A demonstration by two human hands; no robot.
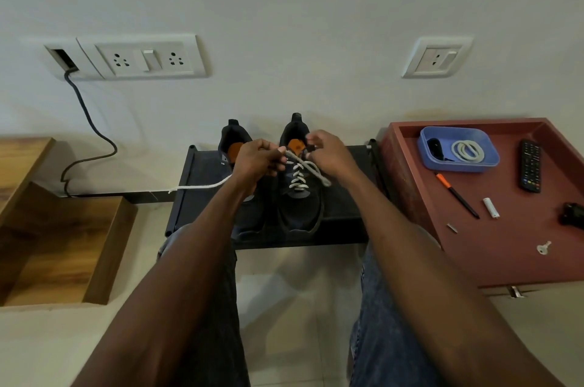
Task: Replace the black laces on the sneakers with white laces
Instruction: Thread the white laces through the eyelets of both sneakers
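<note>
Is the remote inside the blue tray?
No. The remote lies on the red table, to the right of the blue tray, which holds a coiled white lace.

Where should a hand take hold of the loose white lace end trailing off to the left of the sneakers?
Near its tip. The loose lace end runs leftward from the left hand and lies clear of the sneakers past the rack's edge. Probably pinch it from above, on the left.
</note>
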